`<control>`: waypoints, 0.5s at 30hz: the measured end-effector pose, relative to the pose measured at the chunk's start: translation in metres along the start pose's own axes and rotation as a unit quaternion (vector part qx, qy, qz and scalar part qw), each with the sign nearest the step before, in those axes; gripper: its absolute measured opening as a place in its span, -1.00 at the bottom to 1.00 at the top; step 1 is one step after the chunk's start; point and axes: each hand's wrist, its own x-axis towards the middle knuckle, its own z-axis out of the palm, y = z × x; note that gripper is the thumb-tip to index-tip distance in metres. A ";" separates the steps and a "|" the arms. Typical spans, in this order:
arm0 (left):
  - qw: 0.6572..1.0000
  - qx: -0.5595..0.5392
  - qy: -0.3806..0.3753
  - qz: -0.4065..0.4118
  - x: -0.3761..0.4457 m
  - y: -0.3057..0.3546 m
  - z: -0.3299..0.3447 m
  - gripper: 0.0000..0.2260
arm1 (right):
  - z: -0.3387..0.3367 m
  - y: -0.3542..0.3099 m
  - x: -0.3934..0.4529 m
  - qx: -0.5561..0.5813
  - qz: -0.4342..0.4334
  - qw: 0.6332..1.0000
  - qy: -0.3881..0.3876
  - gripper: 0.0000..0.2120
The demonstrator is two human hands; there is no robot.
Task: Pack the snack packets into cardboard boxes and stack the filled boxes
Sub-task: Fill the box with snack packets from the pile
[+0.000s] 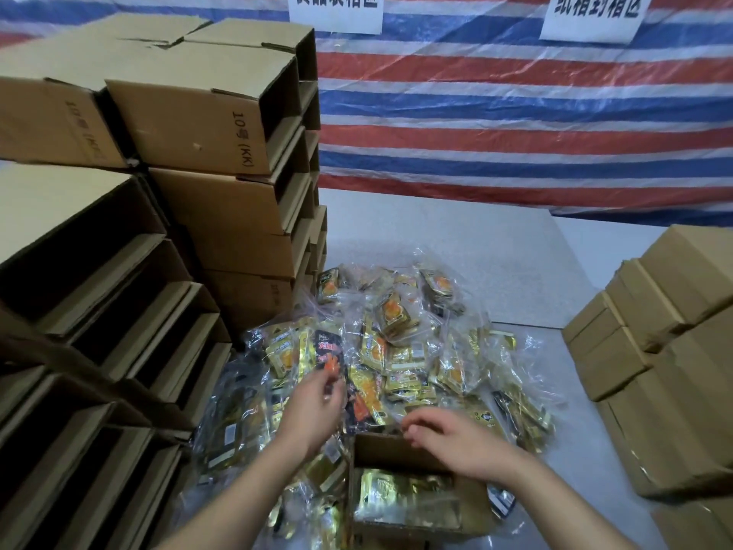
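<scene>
In the head view, a heap of snack packets (400,351) lies in the middle of the frame on the pale, speckled table (456,240). The packets are flat foil pouches, gold and black, inside crinkled clear plastic bags, and they point in many directions.

At the lower centre stands an open cardboard box (416,486) of brown corrugated board, its opening upward, with a shiny gold packet inside.

The left hand (313,410) reaches over the heap; its fingers are curled and pinch the clear plastic at a black packet (331,353), whose long axis runs up and down in the frame.

The right hand (456,434) hovers over the far edge of the box, fingers loosely bent, holding nothing.

Empty rectangular boxes (206,125) are stacked on their sides at the left; closed boxes (666,343) are stacked at the right. A striped tarpaulin (515,125) hangs behind.
</scene>
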 end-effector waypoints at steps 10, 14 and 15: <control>0.970 0.164 -0.005 -0.181 0.066 0.000 0.010 -0.07 | -0.009 0.021 0.005 0.123 0.035 0.978 0.166 -0.81; 0.959 0.161 -0.028 -0.231 0.073 -0.007 0.018 -0.02 | -0.011 0.026 0.008 0.136 0.065 0.971 0.183 -0.82; 0.957 0.151 -0.036 -0.245 0.073 -0.010 0.019 -0.05 | -0.010 0.026 0.008 0.136 0.068 0.971 0.185 -0.82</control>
